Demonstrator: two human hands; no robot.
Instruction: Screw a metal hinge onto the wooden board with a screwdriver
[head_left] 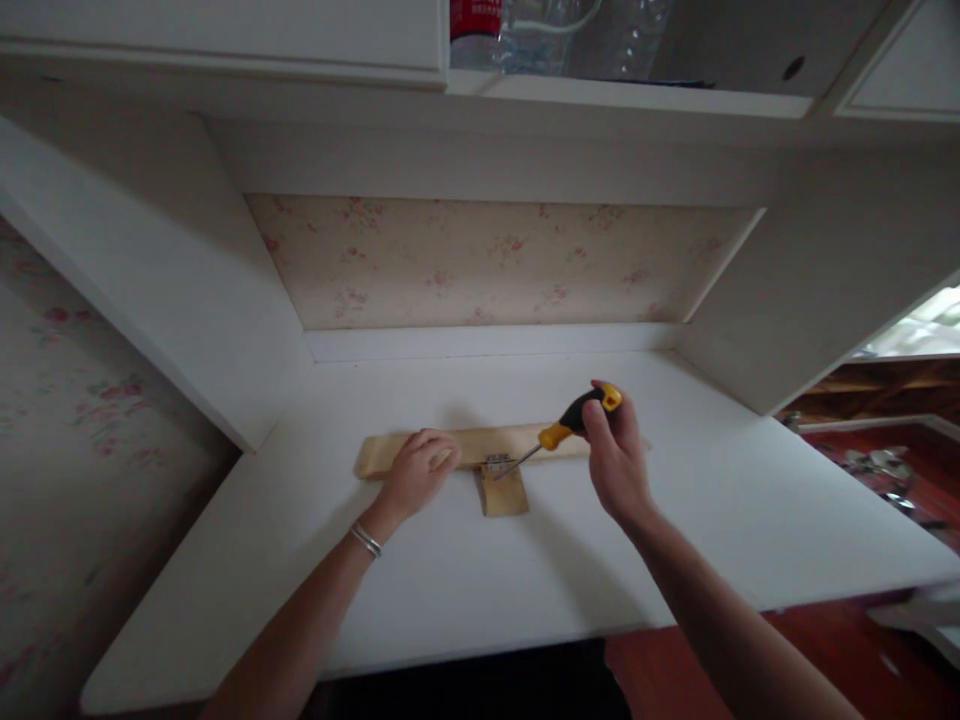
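Note:
A long pale wooden board (480, 443) lies across the white tabletop (420, 610). My left hand (422, 468) rests on its left part with the fingers curled over it; whether something small is pinched there I cannot make out. A small metal hinge (498, 462) sits at the board's near edge, where a short wooden block (505, 493) adjoins it. In my right hand (616, 447) is a screwdriver (574, 420) with a yellow and black handle, held at a slant. Its shaft points down left, and the tip is over the block just below the hinge; contact is unclear.
White side panels (187, 290) flank the tabletop, with a low ledge (495, 341) at the back. Overhead, an open shelf (637, 92) holds clear plastic bottles (540, 40), one with a red label. Red flooring and cluttered metal items (881, 475) show at right.

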